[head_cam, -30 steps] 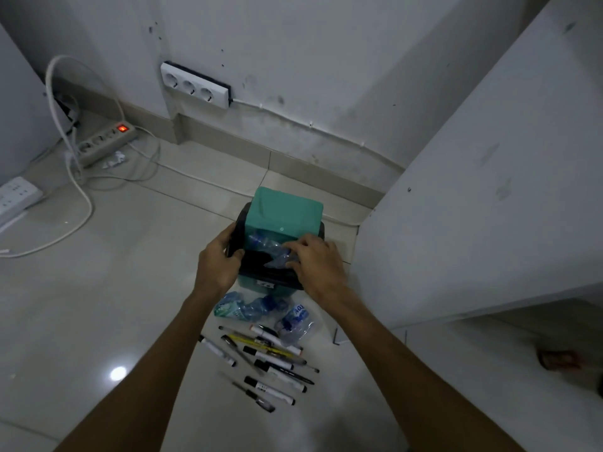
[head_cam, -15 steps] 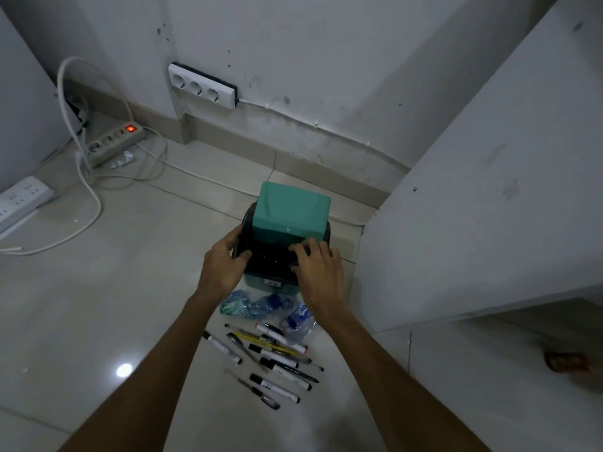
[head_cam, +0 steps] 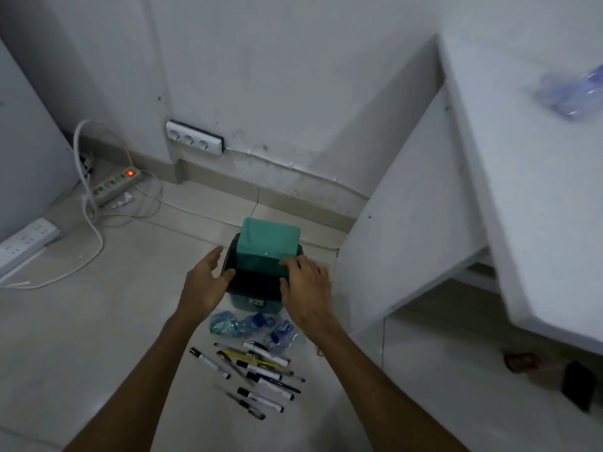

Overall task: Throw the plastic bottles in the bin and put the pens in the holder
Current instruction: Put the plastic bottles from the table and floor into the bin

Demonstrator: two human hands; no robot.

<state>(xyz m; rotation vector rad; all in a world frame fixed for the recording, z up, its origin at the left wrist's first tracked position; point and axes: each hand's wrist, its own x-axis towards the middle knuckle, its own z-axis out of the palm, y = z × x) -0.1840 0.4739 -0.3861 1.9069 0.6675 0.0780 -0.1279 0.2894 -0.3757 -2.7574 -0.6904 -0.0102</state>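
A small teal bin with a black rim and a teal swing lid stands on the tiled floor against the wall. My left hand hovers open beside the bin's left rim, just apart from it. My right hand rests its fingers on the lid's lower edge and holds nothing. Two crushed plastic bottles lie right in front of the bin: one with a green label and a smaller one with a blue label. Several pens and markers are scattered on the floor below them. No holder is in view.
A white desk with a side panel stands close on the right; a blurred plastic bottle lies on top. Power strips and white cables lie at the left. A dark object sits under the desk.
The bottle my right hand pushed into the bin is gone from sight and the lid has swung back. My left hand has let go of the bin's rim. The view has tilted up.
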